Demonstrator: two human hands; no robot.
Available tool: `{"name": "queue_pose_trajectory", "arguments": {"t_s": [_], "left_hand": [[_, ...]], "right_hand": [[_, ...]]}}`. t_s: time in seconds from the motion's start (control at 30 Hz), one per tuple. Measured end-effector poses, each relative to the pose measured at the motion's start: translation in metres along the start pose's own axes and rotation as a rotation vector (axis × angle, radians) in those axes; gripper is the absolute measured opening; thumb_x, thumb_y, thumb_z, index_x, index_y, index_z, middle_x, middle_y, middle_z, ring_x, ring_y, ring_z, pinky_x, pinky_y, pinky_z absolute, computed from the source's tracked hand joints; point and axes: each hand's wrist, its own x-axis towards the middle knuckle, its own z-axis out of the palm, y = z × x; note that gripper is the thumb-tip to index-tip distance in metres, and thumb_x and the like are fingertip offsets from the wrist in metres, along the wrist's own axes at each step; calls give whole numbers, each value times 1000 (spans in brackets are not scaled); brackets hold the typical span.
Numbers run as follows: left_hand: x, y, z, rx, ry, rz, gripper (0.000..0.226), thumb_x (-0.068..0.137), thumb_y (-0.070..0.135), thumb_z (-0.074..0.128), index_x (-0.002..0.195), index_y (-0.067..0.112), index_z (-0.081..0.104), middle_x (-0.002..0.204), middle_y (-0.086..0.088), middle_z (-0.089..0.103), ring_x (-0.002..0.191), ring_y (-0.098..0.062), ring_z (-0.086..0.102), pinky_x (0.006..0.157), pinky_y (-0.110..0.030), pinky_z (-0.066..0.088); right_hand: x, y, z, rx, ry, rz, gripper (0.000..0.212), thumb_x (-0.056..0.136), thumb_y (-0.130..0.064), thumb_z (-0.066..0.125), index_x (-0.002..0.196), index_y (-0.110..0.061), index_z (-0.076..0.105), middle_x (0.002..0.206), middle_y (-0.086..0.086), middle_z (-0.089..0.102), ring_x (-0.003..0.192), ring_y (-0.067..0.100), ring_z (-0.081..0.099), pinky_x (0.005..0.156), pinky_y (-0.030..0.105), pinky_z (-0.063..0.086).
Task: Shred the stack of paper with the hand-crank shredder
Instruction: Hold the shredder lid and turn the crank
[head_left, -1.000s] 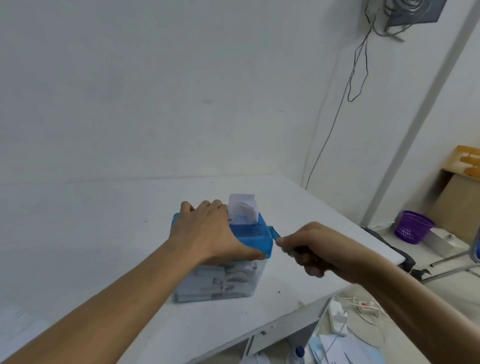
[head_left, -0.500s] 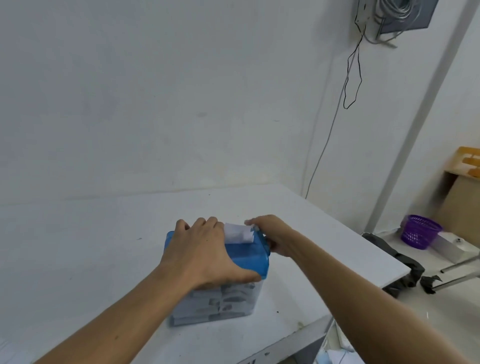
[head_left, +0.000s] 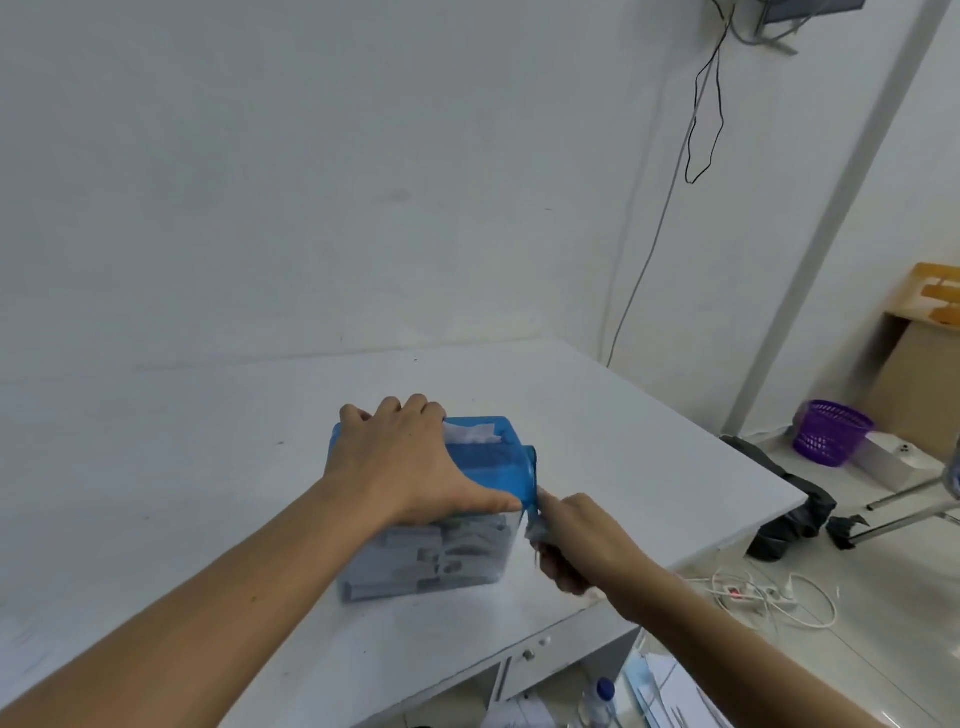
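Note:
The hand-crank shredder (head_left: 493, 467) has a blue top and a clear bin (head_left: 441, 561) packed with paper strips; it stands on the white table (head_left: 156, 467). A short stub of white paper (head_left: 470, 432) sticks out of the slot. My left hand (head_left: 410, 462) lies over the blue top, its fingers curled over the far edge and the thumb along the front, holding it down. My right hand (head_left: 576, 540) grips the crank handle at the shredder's right side, low and toward me. The blue crank arm (head_left: 531, 483) is blurred.
The table's right edge runs close to my right hand, with a drawer front (head_left: 535, 649) below it. On the floor at right lie a purple basket (head_left: 831, 434), a black bag (head_left: 789, 519), a white power strip with cords (head_left: 763, 595), loose papers and a bottle (head_left: 597, 701).
My right hand has swung the crank from the top of the shredder down to its near right side. The paper stub has sunk lower into the slot. My left hand stays on top.

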Motion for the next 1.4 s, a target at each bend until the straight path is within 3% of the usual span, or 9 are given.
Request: {"name": "queue_pose_trajectory", "arguments": {"t_s": [0.13,0.23,0.47,0.63,0.73,0.9,1.03,1.13,1.4], "left_hand": [[2,-2,1,-3,-3,25,113,44,109,28,123,31,48,116,16,49,105,-14,46,95,-45,36],[5,-2,3,-2,-2,17,106,48,108,31,120,30,48,112,15,47,103,-14,44,93,-43,34],[10,2,4,-10,-30,11,95,55,103,41,115,31,46,108,14,46,104,-14,45,95,-44,32],[9,2,2,-15,-38,13,92,54,102,41,114,33,46,104,16,45,100,-12,44,94,-41,32],[8,3,1,-8,-27,11,95,50,104,41,113,33,47,105,17,46,100,-12,45,95,-41,33],[8,5,2,1,-24,1,100,50,105,41,118,32,47,108,17,46,102,-12,45,96,-41,34],[10,5,2,15,-30,-15,108,48,108,38,122,30,48,112,15,48,105,-13,44,96,-42,34],[8,5,2,25,-24,-12,112,46,108,37,125,30,48,114,14,48,107,-14,44,98,-44,35],[8,6,0,40,-58,-27,116,48,108,38,133,29,46,126,8,49,117,-19,45,98,-48,34]], "right_hand": [[-27,-25,-28,117,-92,-11,42,99,-37,54,64,-15,50,51,0,42,40,12,30,38,20,27],[-16,-49,-47,-52,-135,-62,47,92,-41,66,57,-14,51,50,1,42,40,11,30,37,19,28],[13,-85,-66,-308,-150,-99,58,82,-60,68,50,-17,45,47,-1,39,41,12,28,41,21,24],[47,-107,-66,-185,-110,-168,51,86,-41,73,51,-18,45,46,-2,36,41,13,28,43,23,20],[84,-108,-55,-120,-97,-143,28,91,-31,66,66,-18,62,53,-1,36,44,12,27,44,25,19],[152,-37,-11,-104,-296,182,13,71,-17,62,71,-18,50,66,1,50,57,13,42,63,29,36],[127,-12,-4,7,-214,198,36,90,-6,43,57,-20,43,51,-5,43,45,7,33,50,21,25],[113,-10,-3,6,-121,117,32,87,-5,40,59,-19,42,48,-4,42,40,7,31,44,21,24],[28,-3,-7,-114,-35,-22,23,95,-2,47,74,-5,56,50,4,57,39,14,52,44,24,41]]}}
